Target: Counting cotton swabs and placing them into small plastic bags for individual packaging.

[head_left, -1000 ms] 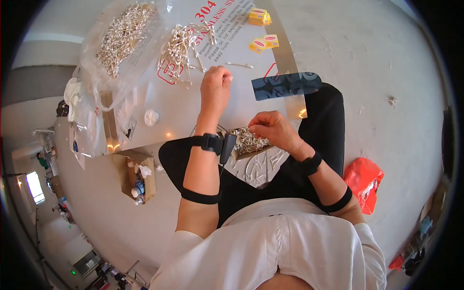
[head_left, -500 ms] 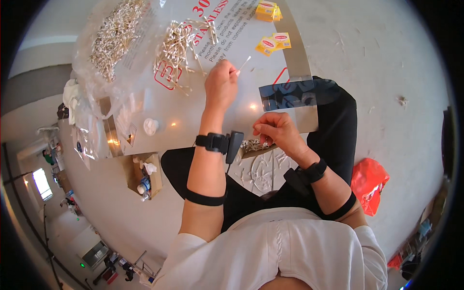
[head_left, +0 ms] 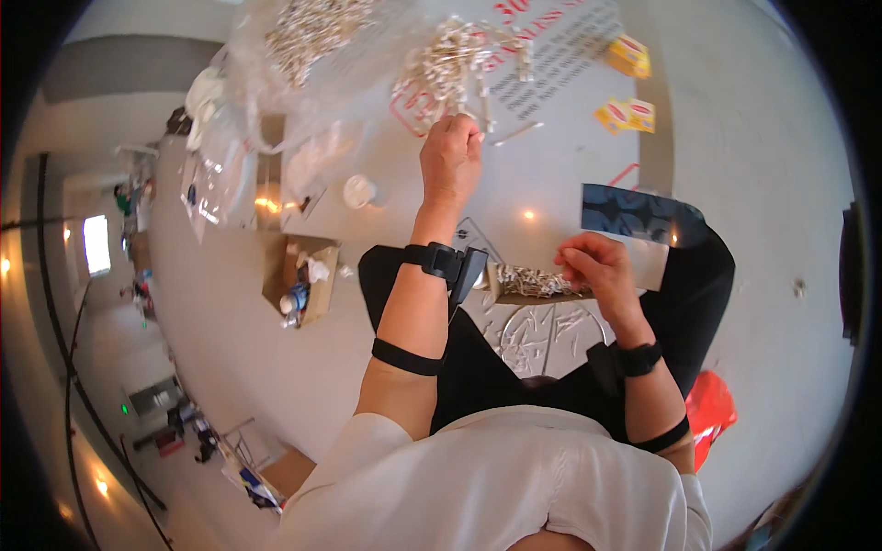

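Note:
My left hand is closed, its fingertips at the near edge of a loose pile of cotton swabs. A single cotton swab is just right of these fingertips; whether they grip it I cannot tell. My right hand is half curled, thumb and forefinger together in a pinch; anything between them is too small to make out. Just left of it and below the board's near edge stands an open carton filled with cotton swabs. The board is grey with printing.
A clear plastic bag holds many more swabs at the far left. Yellow packets and yellow boxes lie far right, a dark film sheet nearer. A white cup, a cardboard box and a red bag are around me.
The view has shifted and turned. My left hand has moved left toward the swab pile; the swab that stuck out of its fingers now shows beside them. More of the swab-filled carton shows.

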The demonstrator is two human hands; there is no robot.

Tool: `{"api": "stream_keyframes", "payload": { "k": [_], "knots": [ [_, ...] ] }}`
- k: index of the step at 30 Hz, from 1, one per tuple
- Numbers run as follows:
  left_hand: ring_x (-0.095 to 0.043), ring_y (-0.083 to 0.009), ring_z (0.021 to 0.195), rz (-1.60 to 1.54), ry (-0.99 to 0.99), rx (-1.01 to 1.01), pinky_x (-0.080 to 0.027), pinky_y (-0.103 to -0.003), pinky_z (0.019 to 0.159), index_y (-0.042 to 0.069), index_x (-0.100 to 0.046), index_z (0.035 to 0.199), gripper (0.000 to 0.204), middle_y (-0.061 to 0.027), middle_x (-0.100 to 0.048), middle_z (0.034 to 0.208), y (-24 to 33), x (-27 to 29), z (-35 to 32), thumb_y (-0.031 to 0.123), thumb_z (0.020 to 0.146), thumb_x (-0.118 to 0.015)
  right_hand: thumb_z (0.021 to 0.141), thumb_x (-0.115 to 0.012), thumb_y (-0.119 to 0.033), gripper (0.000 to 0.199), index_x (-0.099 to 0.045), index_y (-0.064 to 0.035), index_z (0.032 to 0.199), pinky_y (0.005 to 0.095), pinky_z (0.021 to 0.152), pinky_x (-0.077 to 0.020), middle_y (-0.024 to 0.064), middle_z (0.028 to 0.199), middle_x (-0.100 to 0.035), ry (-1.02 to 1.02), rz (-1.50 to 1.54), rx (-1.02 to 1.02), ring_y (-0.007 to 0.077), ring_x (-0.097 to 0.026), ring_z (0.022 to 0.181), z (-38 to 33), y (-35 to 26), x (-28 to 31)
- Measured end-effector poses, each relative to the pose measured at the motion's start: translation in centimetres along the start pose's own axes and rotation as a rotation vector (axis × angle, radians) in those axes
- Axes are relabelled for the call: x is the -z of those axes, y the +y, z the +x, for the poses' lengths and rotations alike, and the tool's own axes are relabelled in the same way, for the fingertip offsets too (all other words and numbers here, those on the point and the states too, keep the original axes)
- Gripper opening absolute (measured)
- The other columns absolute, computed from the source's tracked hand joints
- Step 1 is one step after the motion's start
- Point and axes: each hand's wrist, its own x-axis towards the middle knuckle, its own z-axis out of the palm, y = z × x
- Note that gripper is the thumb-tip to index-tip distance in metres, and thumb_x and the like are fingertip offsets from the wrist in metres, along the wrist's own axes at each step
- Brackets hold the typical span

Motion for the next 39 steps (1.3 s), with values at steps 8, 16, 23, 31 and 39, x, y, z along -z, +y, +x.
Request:
{"api": "stream_keyframes", "payload": {
  "k": [8, 16, 23, 31, 39],
  "knots": [
    [-0.063, -0.0348, 0.083, 0.207, 0.112, 0.423, -0.049, -0.043, 0.073, 0.005, -0.063, 0.084, 0.004, -0.015, -0.065, 0.085, -12.6, 10.4, -0.8, 0.007, 0.08, -0.064, 0.094, -0.059, -0.008, 0.011, -0.065, 0.0006, 0.096, 0.0218, 0.056, -0.0479, 0.0059, 0.083, -0.068, 0.023, 0.016, -0.033, 0.0081, -0.059, 0.064, -0.1, 0.1, 0.2],
    [-0.067, -0.0315, 0.083, 0.285, 0.013, 0.589, -0.052, -0.04, 0.075, 0.006, -0.07, 0.082, 0.019, -0.0135, -0.07, 0.085, -19.7, 11.9, 0.7, 0.022, 0.073, -0.077, 0.095, -0.056, -0.006, 0.01, -0.064, -0.0003, 0.097, 0.0218, 0.058, -0.0492, 0.0062, 0.086, -0.068, 0.022, 0.015, -0.032, 0.0084, -0.06, 0.066, -0.1, -0.2, 0.2],
    [-0.067, -0.0303, 0.083, 0.364, 0.009, 0.714, -0.052, -0.038, 0.075, 0.01, -0.071, 0.081, 0.019, -0.0102, -0.07, 0.083, -20.5, 10.8, 0.7, 0.023, 0.07, -0.08, 0.096, -0.057, -0.008, 0.01, -0.065, -0.0012, 0.098, 0.021, 0.059, -0.0486, 0.0054, 0.086, -0.068, 0.02, 0.021, -0.029, 0.0079, -0.06, 0.066, 0.1, -0.2, 0.1],
    [-0.059, -0.0275, 0.07, 0.132, 0.274, 0.327, -0.047, -0.036, 0.064, 0.006, -0.062, 0.069, 0.009, -0.0097, -0.061, 0.074, -14.7, 13.0, -1.1, 0.003, 0.07, -0.07, 0.094, -0.06, -0.01, 0.013, -0.065, -0.0012, 0.1, 0.0233, 0.066, -0.0483, 0.0055, 0.091, -0.068, 0.023, -0.067, 0.04, 0.0102, -0.061, 0.075, -0.1, -0.1, 0.0],
    [-0.054, -0.0273, 0.072, -0.094, 0.089, -0.242, -0.046, -0.038, 0.062, 0.007, -0.058, 0.073, 0.015, -0.0064, -0.052, 0.075, 3.1, 11.4, -7.9, 0.0, 0.065, -0.069, 0.078, -0.076, -0.027, 0.052, -0.061, -0.0015, 0.12, 0.0418, 0.111, -0.0292, 0.0154, 0.145, -0.043, 0.019, -0.329, 0.498, 0.0284, -0.04, 0.134, 1.3, -4.2, -7.0]
  ]
}}
